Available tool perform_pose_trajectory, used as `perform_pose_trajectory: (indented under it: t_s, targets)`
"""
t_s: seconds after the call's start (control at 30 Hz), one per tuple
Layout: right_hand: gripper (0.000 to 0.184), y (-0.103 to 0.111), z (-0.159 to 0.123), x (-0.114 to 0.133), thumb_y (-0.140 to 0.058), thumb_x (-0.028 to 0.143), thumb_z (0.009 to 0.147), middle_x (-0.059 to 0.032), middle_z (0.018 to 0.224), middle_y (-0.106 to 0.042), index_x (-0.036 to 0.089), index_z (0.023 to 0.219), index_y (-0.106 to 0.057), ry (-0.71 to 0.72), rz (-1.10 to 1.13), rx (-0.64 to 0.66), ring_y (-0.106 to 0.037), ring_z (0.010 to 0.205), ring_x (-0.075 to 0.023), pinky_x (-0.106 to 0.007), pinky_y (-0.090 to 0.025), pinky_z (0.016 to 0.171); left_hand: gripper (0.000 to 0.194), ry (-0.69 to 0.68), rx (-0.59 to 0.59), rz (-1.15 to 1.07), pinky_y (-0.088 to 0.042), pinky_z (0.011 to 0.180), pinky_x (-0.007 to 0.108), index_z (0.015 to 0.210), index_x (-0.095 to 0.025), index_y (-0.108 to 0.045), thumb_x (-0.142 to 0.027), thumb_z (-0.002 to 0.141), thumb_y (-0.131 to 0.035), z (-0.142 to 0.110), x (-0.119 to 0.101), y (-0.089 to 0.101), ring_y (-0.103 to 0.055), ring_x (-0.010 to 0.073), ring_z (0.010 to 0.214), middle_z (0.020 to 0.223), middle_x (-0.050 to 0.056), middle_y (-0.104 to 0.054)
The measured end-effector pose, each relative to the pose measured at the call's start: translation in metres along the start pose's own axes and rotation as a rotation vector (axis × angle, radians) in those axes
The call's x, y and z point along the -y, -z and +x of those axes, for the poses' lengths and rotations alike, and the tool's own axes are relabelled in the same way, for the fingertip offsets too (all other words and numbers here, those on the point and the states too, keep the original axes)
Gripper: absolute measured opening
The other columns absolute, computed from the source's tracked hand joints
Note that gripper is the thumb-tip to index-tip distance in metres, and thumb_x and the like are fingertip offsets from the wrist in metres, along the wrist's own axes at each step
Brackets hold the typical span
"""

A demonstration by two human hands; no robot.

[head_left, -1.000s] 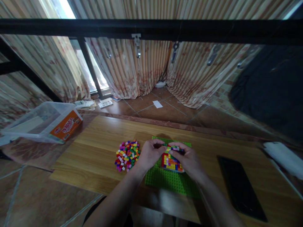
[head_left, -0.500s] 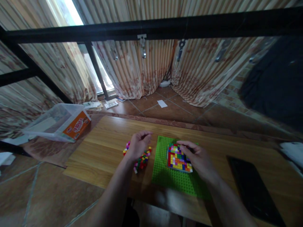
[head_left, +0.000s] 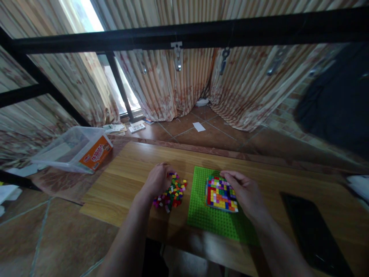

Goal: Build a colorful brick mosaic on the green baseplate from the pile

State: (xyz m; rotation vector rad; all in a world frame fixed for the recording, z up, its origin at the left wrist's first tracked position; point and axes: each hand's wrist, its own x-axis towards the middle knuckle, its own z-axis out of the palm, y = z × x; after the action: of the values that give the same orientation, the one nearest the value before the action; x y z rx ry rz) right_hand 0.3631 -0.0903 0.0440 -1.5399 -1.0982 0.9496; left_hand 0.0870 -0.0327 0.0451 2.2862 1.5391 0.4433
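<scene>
- Wooden bench point(head_left: 127, 184) spreads before us from three o'clock round to eight, a dark flat slab point(head_left: 314, 231) lying on it toward four.
- At five o'clock lies our green baseplate point(head_left: 198, 215); on it sits the brick block point(head_left: 220, 195), its top largely covered in close-set coloured pieces.
- At four o'clock our right hand point(head_left: 245, 190) bends over the block's right side, thumb and fingers drawn together; we cannot tell whether they pinch a piece.
- Toward seven, our left hand point(head_left: 157, 181) curls at the loose bricks point(head_left: 174, 192), fingertips hidden, so we cannot tell if it holds one.
- Much looks built, we judge; that pile near six o'clock is unplaced.
- Farther off, we see a clear tub point(head_left: 65, 163) at nine, striped curtains point(head_left: 190, 84) at twelve.
</scene>
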Motion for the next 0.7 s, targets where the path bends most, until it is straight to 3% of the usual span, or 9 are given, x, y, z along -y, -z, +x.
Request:
perform_pose_trajectory:
  t_s: [0.2,0.53,0.7]
  targets:
    - [0.039,-0.0012,0.0000,-0.0009,-0.069,0.056,0.072,-0.0078,0.093,-0.077,0.021,0.088,-0.077,-0.020,-0.008,0.023,-0.070,0.085,-0.0241,-0.036,-0.052,0.077,0.042,-0.037,0.033,0.048,-0.047,0.097,0.031,0.093,-0.022,-0.075,-0.002,0.066,-0.051,0.0016,-0.0014,-0.0036,-0.063,0.0201,0.101,0.102,0.006,-0.072]
    - [0.033,-0.0018,0.0004,0.0021,-0.067,0.051,0.074,-0.0063,0.090,-0.078,0.022,0.087,-0.077,0.019,-0.060,0.028,-0.070,0.082,-0.0227,-0.034,-0.052,0.073,0.028,-0.002,0.042,0.084,-0.046,0.096,0.034,0.093,-0.020,-0.073,-0.010,0.080,-0.051,0.0032,-0.0065,-0.0040,-0.062,0.0213,0.100,0.101,0.008,-0.071]
    - [0.031,0.0001,0.0012,0.0003,-0.065,0.049,0.077,-0.0061,0.089,-0.078,0.022,0.087,-0.077,0.055,-0.084,0.044,-0.069,0.081,-0.0225,-0.034,-0.052,0.072,0.024,0.008,0.016,0.066,-0.046,0.095,0.033,0.089,-0.019,-0.071,-0.007,0.079,-0.053,0.0039,-0.0068,-0.0044,-0.061,0.0207,0.098,0.098,0.008,-0.069]
